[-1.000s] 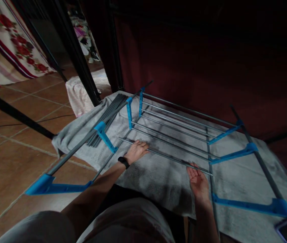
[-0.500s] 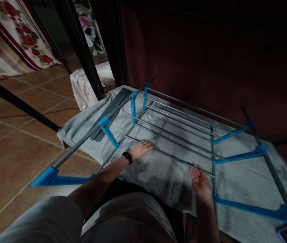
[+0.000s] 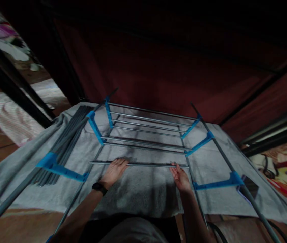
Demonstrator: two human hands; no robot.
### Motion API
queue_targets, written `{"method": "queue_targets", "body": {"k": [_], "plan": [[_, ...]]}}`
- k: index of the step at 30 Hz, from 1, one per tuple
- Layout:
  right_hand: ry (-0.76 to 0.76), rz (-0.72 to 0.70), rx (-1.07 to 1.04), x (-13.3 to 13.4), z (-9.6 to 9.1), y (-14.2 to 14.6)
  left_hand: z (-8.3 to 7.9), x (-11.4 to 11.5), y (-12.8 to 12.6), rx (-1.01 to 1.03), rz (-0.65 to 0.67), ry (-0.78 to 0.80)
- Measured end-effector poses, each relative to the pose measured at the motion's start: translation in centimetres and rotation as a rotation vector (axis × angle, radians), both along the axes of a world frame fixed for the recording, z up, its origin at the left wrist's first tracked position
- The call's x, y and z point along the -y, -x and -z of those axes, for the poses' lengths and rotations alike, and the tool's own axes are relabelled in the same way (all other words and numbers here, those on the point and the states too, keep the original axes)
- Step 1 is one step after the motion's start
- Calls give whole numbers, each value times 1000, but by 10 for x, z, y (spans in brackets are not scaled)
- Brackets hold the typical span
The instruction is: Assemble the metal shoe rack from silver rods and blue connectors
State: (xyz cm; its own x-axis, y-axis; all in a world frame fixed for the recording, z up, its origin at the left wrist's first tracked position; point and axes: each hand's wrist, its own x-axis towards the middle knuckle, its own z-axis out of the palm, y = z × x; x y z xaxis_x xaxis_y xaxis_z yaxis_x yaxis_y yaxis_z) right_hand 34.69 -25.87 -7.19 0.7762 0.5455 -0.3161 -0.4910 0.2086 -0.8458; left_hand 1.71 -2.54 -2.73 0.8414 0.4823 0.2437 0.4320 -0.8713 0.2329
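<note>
A loose grey metal rod point(image 3: 148, 165) lies crosswise between the two sides of a partly built rack. My left hand point(image 3: 115, 170), with a black band on the wrist, is closed over the rod left of its middle. Near the rod's right end, the fingers of my right hand point(image 3: 180, 177) pinch it, palm turned up. The rack has grey side tubes point(image 3: 221, 151) and blue plastic brackets point(image 3: 199, 147). Several crossbars point(image 3: 145, 119) span the brackets at the far end. Closer to me, the left blue bracket point(image 3: 62, 170) and right blue bracket point(image 3: 215, 185) carry no crossbar.
A bundle of grey tubes point(image 3: 69, 138) lies at the left on a grey blanket point(image 3: 143, 192). A phone point(image 3: 249, 189) rests on the right, partly behind a side tube. Dark red cloth point(image 3: 143, 74) hangs behind the rack. Black posts point(image 3: 9, 81) stand at the left.
The view has swung to the right, so the rack appears further left and more square-on. Both hands still hold the same rod, now lying nearly level across the view.
</note>
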Motion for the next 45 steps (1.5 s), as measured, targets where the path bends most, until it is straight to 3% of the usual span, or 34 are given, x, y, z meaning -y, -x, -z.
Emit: {"method": "queue_targets", "body": {"k": [6, 14, 20, 27, 36, 45], "plan": [[-59, 12, -45, -10, -30, 1, 1, -13, 0, 97, 9, -3], [-198, 87, -86, -30, -91, -13, -38, -11, -14, 93, -19, 0], [-237, 65, 5, -40, -118, -21, -48, -15, -25, 125, -44, -15], [-210, 32, 45, -49, -130, -37, -53, -14, -34, 57, -115, 94], [-180, 61, 31, -55, -146, -53, -29, -9, -34, 47, -186, 181], [-168, 84, 23, -57, -139, -57, -34, -9, -34, 149, -158, 220]]}}
